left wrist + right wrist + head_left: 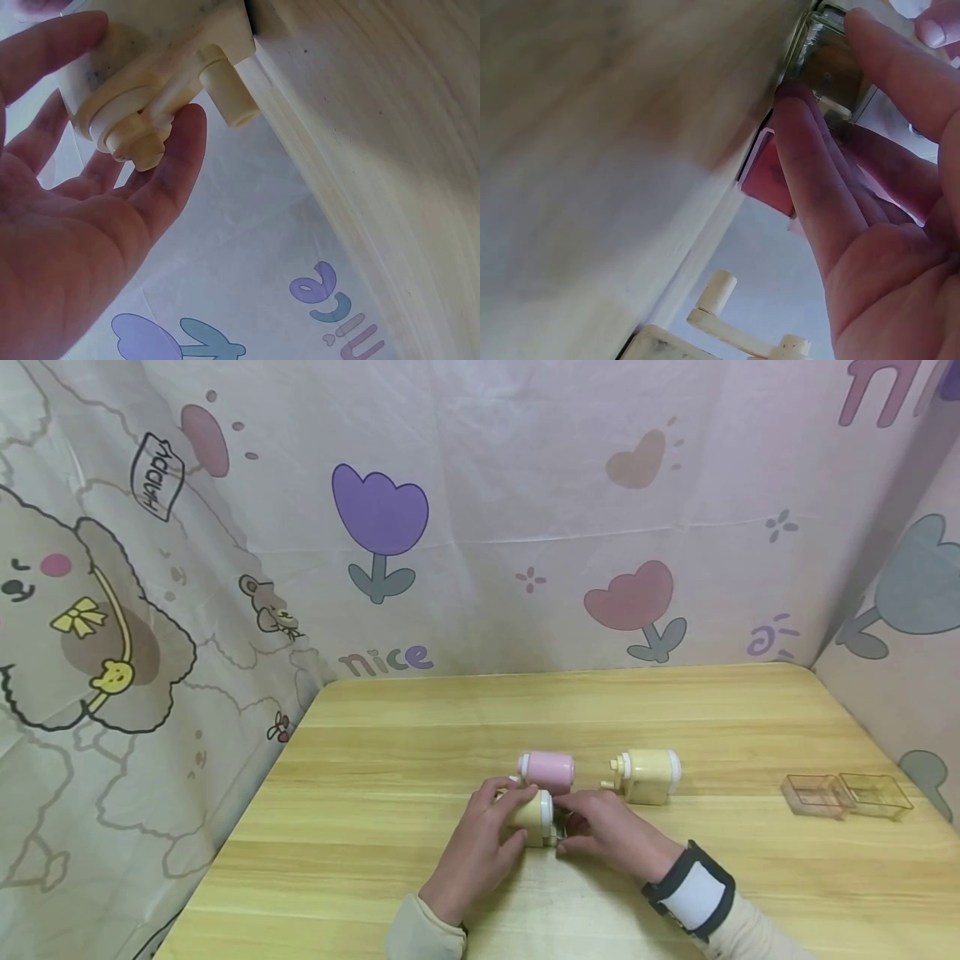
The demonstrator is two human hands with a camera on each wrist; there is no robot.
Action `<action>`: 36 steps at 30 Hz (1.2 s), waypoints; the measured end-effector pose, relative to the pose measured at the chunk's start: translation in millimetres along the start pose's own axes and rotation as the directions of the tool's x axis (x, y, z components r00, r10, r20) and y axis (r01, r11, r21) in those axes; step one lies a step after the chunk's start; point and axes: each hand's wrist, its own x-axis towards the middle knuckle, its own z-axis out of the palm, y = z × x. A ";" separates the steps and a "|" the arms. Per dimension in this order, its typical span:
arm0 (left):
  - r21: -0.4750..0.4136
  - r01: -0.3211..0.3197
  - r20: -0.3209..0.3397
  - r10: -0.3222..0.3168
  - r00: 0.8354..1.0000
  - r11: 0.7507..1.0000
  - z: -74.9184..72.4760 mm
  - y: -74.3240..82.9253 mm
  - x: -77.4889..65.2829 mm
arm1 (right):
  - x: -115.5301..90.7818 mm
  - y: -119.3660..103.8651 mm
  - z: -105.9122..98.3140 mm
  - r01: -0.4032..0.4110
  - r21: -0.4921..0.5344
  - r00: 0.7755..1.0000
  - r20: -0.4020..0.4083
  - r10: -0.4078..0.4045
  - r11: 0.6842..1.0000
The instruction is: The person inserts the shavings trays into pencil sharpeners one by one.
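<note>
My left hand (480, 847) grips a pale yellow hand-crank pencil sharpener (531, 820) around its barrel, low over the table. In the left wrist view its crank handle (229, 94) sticks out past my fingers. At the sharpener's opposite, white-rimmed end is my right hand (609, 827), with thumb and fingertips around a clear shavings drawer (826, 71). The drawer sits right at the sharpener's lower end; how far in it is, I cannot tell. Close behind stands a pink pencil sharpener (551, 768), seen as a red patch in the right wrist view.
Another yellow sharpener (651, 777) stands behind my right hand, its crank pointing left. Two clear drawers, one pinkish (813, 810) and one yellowish (877, 806), lie side by side at the right of the wooden table (360, 827). Printed cloth (495, 460) hangs along the table's back and sides.
</note>
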 end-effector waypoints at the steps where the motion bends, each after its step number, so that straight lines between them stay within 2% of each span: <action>1: 0.000 0.002 0.001 -0.002 1.000 1.000 -0.1 0.2 0.1 | 0.3 -0.3 -0.1 0.002 0.001 1.000 -0.001 -0.002 1.000; 17: 0.010 -0.004 -0.018 0.004 1.000 1.000 0.5 2.6 -0.3 | 1.2 -1.2 0.2 -0.026 0.043 1.000 0.006 0.026 0.999; 29: 0.006 -0.001 -0.001 0.001 1.000 1.000 -1.3 2.1 -0.4 | 2.9 -2.3 -0.2 -0.055 0.053 0.998 0.011 0.055 0.997; 36: 0.006 -0.004 0.005 0.004 1.000 1.000 -0.4 1.5 -0.1 | 3.5 -3.5 -1.1 -0.060 0.096 0.998 0.019 0.058 0.994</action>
